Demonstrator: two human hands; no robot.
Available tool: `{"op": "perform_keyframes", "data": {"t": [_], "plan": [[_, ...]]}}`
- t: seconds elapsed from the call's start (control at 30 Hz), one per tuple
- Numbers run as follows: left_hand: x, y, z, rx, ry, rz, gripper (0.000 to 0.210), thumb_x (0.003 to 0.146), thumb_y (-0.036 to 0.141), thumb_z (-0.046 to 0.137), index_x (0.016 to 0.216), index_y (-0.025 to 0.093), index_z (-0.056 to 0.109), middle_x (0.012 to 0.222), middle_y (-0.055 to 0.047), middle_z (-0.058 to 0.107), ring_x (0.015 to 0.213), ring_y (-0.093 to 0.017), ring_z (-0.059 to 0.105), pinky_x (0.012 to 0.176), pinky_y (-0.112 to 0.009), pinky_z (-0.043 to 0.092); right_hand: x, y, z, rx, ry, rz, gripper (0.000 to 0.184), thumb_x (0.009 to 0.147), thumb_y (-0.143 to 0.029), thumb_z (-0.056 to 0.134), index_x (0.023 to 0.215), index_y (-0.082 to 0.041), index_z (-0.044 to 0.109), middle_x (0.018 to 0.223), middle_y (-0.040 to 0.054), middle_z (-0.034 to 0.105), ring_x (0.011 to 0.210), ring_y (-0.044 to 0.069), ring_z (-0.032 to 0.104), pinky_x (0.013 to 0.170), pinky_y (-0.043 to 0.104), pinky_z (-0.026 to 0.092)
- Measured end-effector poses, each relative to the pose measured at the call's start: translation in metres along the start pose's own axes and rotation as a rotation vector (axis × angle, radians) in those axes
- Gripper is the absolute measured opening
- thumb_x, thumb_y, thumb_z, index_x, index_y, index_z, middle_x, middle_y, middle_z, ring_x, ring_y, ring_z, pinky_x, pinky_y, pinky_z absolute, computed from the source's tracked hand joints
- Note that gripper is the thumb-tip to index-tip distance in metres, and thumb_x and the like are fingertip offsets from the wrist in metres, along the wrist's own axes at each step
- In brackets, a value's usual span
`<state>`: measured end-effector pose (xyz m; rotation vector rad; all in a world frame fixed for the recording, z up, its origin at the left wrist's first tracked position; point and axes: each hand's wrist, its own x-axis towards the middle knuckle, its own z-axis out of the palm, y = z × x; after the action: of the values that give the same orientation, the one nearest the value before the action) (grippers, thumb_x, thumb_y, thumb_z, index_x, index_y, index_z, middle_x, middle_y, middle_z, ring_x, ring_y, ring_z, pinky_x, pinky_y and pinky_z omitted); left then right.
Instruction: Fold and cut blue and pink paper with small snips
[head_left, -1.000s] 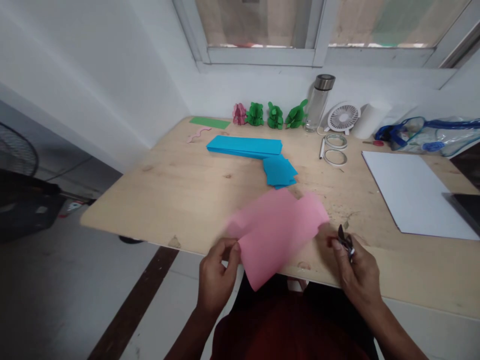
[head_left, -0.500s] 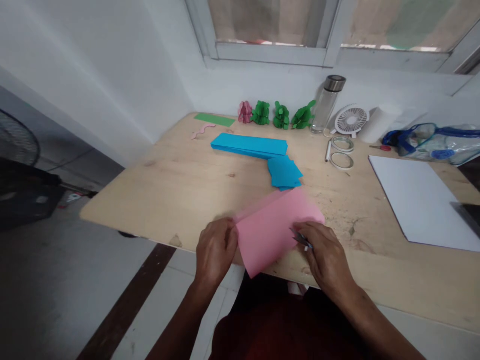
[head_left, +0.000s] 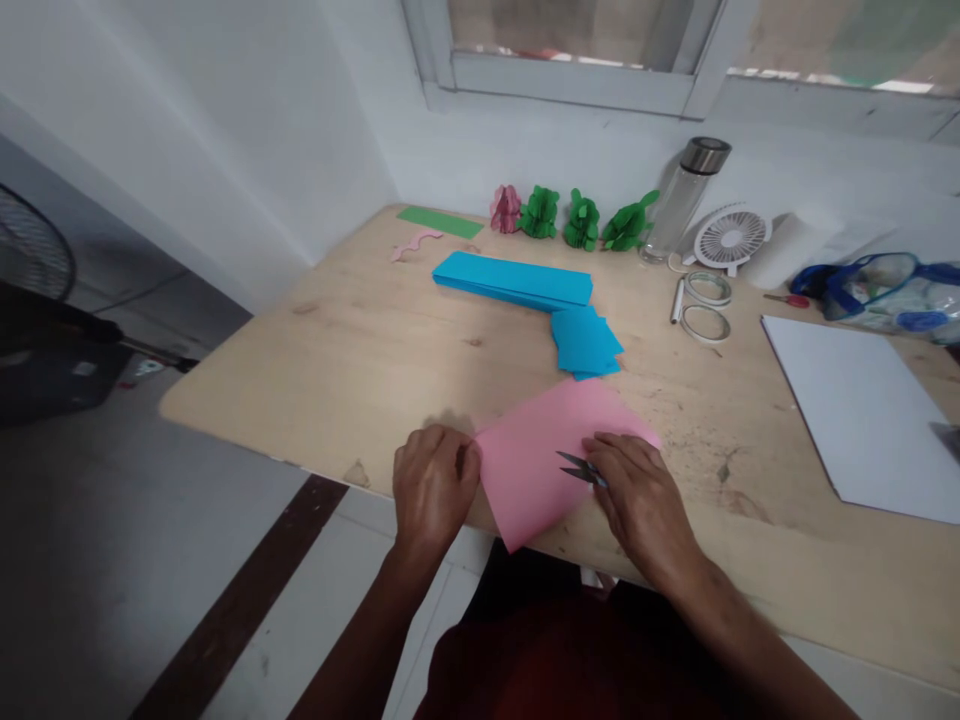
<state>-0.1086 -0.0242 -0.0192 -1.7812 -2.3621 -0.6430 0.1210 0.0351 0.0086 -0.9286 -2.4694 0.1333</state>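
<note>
A sheet of pink paper (head_left: pixel 529 460) lies at the table's front edge, one corner jutting past it. My left hand (head_left: pixel 435 485) pinches the sheet's left edge between thumb and curled fingers. In my right hand (head_left: pixel 641 500) is a pair of scissors (head_left: pixel 576 468), the blades slightly apart and pointing left over the paper; its handles are mostly hidden in my fingers. The fingertips of that hand also rest on the right part of the sheet. Just beyond the pink paper lie blue paper squares (head_left: pixel 585 342) and a stack of long blue strips (head_left: pixel 514 278).
Along the wall stand green paper shapes (head_left: pixel 581 220), a pink one (head_left: pixel 505 210), a glass bottle (head_left: pixel 679 210) and a small fan (head_left: pixel 729 238). Tape rolls (head_left: pixel 705 325) and a white pen (head_left: pixel 677 301) lie at right. White sheets (head_left: pixel 855 410) are farther right, below a clear bag (head_left: pixel 892 290).
The pink sheet has settled flatter on the table. The scissors in my right hand have turned so both blades show, pointing left. The camera view has shifted slightly.
</note>
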Motion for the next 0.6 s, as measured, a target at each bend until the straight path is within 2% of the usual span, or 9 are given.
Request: {"op": "perform_keyframes", "data": {"t": [0.6], "plan": [[0.0028, 0.0021, 0.0005, 0.051, -0.015, -0.069, 0.019, 0.086, 0.024, 0.046, 0.073, 0.019, 0.060, 0.079, -0.007, 0.060, 0.084, -0.026, 0.052, 0.074, -0.037, 0.035, 0.0074, 0.0029, 0.0042, -0.017, -0.001, -0.012, 0.025, 0.089, -0.011, 0.043, 0.105, -0.015, 0.063, 0.109, 0.0133, 0.069, 0.104, 0.025, 0.062, 0.089, 0.043, 0.045]]}}
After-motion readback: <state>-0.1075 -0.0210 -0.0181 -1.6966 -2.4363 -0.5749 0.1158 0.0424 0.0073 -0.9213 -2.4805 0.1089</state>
